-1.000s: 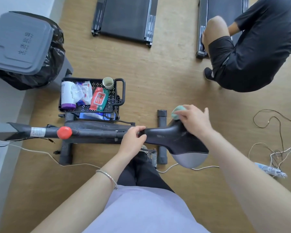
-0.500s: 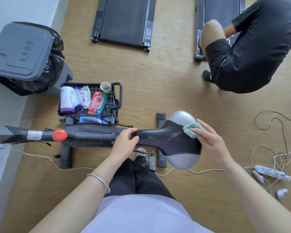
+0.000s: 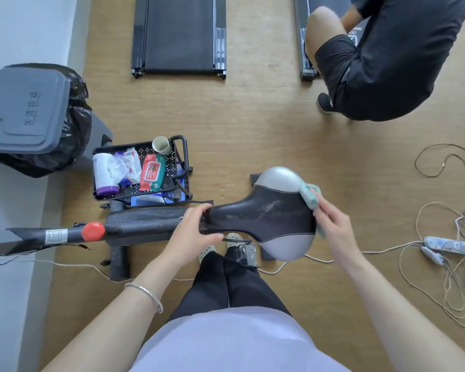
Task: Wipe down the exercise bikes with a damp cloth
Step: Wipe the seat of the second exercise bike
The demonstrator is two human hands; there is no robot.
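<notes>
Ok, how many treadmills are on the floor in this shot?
2. The centre treadmill lies at the top middle of the view; the right treadmill is at top right, largely covered by a crouching person. Others may lie outside the view.

Wood-look floor, pale wall, two treadmills.

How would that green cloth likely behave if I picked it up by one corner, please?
Probably floppy: the cloth is bunched and folded around the rear edge of the seat under the right hand. Likely light, as it looks thin and small beside that hand, though dampness might add weight.
</notes>
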